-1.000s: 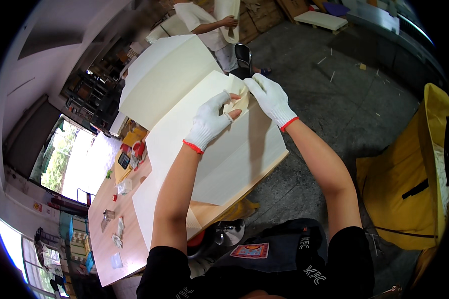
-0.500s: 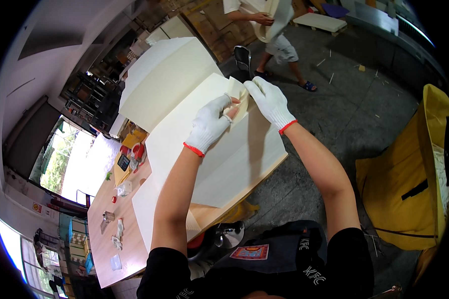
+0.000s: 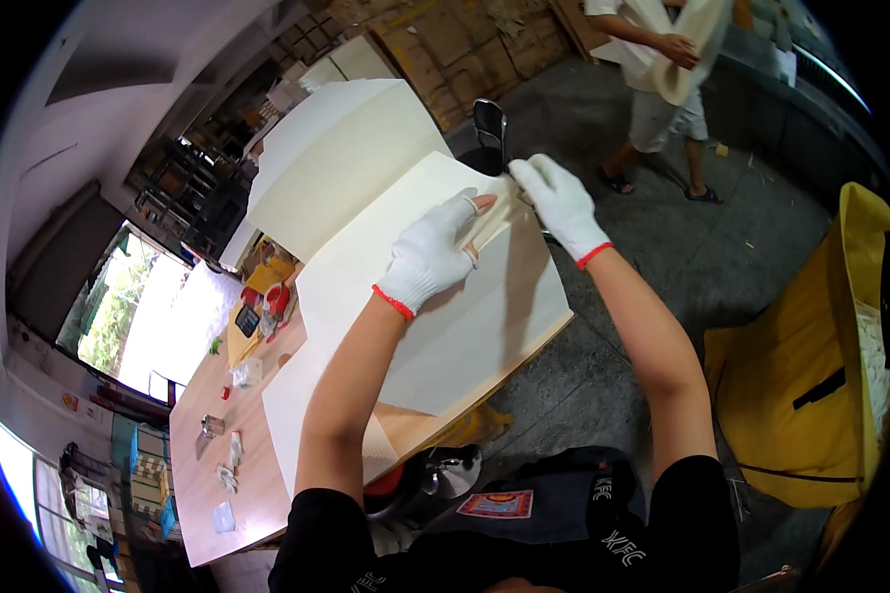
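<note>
Large cream-white sheets (image 3: 361,232) lie stacked on the wooden table, with a fold line across them. My left hand (image 3: 427,249), in a white glove with a red cuff, presses on the top sheet. Its bare thumb and forefinger tips show, spread apart. Past those fingertips a narrow cream strip (image 3: 504,215) runs along the far right edge of the stack. My right hand (image 3: 561,205), gloved the same way, is closed just beyond that edge. Its fingertips are pinched together near the strip's end; what they hold is too small to tell.
The table (image 3: 193,494) carries a tape dispenser (image 3: 277,298), a calculator (image 3: 247,319) and small items on the left. A black chair (image 3: 489,133) stands beyond the sheets. A yellow sack (image 3: 781,385) is at the right. Another person (image 3: 667,89) carries a cream piece at the back.
My right hand has moved slightly right, away from my left hand. The raised, curled cream piece between them now lies lower. The other person has walked to the right.
</note>
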